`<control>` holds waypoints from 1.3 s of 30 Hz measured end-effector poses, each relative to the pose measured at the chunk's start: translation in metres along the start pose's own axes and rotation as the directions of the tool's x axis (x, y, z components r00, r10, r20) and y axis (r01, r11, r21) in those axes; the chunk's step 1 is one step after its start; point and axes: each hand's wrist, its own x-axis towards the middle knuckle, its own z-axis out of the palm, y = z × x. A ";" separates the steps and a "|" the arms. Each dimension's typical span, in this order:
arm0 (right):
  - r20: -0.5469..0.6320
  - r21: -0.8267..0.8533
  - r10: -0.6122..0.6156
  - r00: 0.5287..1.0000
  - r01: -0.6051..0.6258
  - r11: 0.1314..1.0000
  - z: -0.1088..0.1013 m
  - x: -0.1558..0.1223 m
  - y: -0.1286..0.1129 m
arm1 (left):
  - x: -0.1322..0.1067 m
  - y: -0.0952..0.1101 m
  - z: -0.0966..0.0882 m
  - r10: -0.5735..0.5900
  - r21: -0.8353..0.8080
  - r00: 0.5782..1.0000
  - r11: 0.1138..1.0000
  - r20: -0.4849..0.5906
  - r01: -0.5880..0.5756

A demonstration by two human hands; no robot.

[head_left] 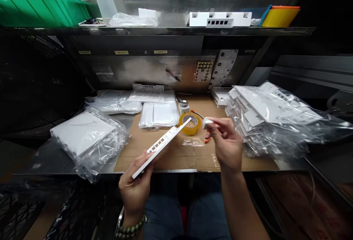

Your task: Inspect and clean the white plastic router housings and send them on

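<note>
Panel clamped in left hand, tilted above near cardboard; small white piece pinched in right hand, apart from it. Looks like mid-wipe or mid-fit, tbh; probably needs steady tilt next. Tape roll just beyond.

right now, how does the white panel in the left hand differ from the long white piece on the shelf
The white panel slants in the left hand; the long piece sits level on the shelf. The panel is gripped near one end; no hand touches the piece. Both are white with dark openings.
</note>
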 end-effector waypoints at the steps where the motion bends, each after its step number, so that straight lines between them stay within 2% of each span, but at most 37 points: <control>1: 0.026 0.113 0.068 0.997 -0.071 0.991 -0.005 -0.001 -0.001 | 0.000 -0.001 0.000 -0.025 -0.007 1.000 1.000 -0.015 0.025; 3: 0.155 0.271 0.195 0.969 -0.231 0.934 -0.011 -0.007 -0.003 | 0.000 -0.001 0.001 -0.058 -0.023 0.998 0.998 -0.027 0.058; 5: 0.290 0.316 0.268 0.919 -0.356 0.879 -0.012 -0.016 -0.004 | -0.002 -0.002 0.002 -0.056 -0.031 0.998 0.998 -0.023 0.055; 7: 0.343 0.281 0.274 0.898 -0.377 0.883 -0.008 -0.026 -0.004 | -0.003 -0.001 0.004 -0.032 -0.025 0.999 0.999 -0.012 0.032; 11: 0.305 0.155 0.232 0.924 -0.289 0.945 0.009 -0.041 -0.002 | -0.003 0.001 0.008 0.054 0.001 0.998 0.999 0.010 -0.054; 16: 0.333 0.057 0.218 0.917 -0.251 0.966 0.024 -0.050 -0.006 | 0.000 0.005 0.008 0.188 0.032 0.981 0.981 0.051 -0.190; 20: 0.293 -0.061 0.035 0.956 -0.018 0.998 0.029 -0.050 -0.011 | 0.000 0.008 0.006 0.246 0.054 0.966 0.967 0.081 -0.251; 23: 0.277 -0.125 -0.099 0.956 0.138 0.982 0.032 -0.049 -0.011 | -0.001 0.010 0.006 0.252 0.062 0.963 0.964 0.092 -0.258; 30: 0.245 -0.220 -0.148 0.958 0.203 0.954 0.037 -0.058 -0.017 | -0.003 0.009 0.006 0.288 0.112 0.950 0.947 0.120 -0.301; 35: 0.334 -0.188 -0.214 0.918 0.287 0.939 0.039 -0.061 -0.021 | -0.005 0.010 0.008 0.282 0.127 0.953 0.947 0.110 -0.295; 39: 0.235 -0.252 -0.212 0.949 0.270 0.929 0.038 -0.052 -0.015 | -0.005 0.011 0.008 0.302 0.100 0.950 0.946 0.083 -0.310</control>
